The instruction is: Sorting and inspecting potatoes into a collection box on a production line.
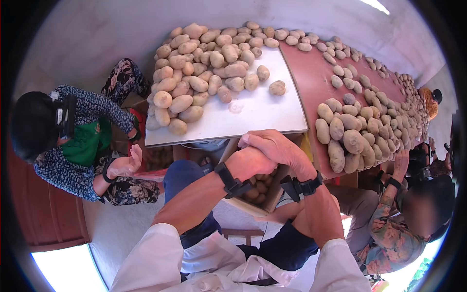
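Note:
My left hand [251, 162] and my right hand [276, 144] meet just in front of the table edge. The right lies across the left and clasps it, and the left's fingers are hidden below. No object shows in either hand. Black straps with small devices circle both wrists. Under my hands stands an open cardboard box [258, 209], partly filled with potatoes [257, 189]. Ahead, a white board [262, 118] bears a large heap of potatoes [199, 73]. One potato [277, 88] lies apart on its right side.
To the right, a red tabletop [303, 69] carries many potatoes [352, 140]. A person [85, 142] sits at left with one hand raised. Another person [397, 226] sits at right, hand near the potatoes. A wall [120, 33] rises behind.

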The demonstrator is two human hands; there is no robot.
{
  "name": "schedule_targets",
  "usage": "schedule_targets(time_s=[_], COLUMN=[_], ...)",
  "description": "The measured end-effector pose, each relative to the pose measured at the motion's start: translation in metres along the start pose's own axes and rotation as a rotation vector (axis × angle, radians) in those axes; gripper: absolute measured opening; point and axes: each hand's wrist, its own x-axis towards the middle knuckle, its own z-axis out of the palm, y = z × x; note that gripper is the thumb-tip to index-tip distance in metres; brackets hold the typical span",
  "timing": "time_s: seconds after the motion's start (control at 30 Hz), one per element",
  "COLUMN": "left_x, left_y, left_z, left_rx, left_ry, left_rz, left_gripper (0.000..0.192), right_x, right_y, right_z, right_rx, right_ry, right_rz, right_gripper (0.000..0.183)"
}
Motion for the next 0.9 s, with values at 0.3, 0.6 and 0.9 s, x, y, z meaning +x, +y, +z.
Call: schedule_targets(time_s=[0.3, 0.6, 0.9], left_x=[-0.008, -0.018, -0.033], left_y=[-0.011, -0.030, -0.044], left_z=[-0.043, -0.065, -0.082], left_rx=[0.066, 0.132, 0.090], left_ry=[0.290, 0.438, 0.305], left_rz=[0.144, -0.004, -0.208], left_gripper=[0.019, 0.021, 0.025], right_x=[0.022, 0.030, 0.124], right_y=[0.013, 0.041, 0.036], right_z=[-0.015, -0.051, -0.060], right_rx=[0.174, -0.036, -0.429], right_ry=[0.467, 0.729, 0.530], right_rz=[0.180, 0.211, 0.092], right_gripper=[0.037, 0.041, 0.068])
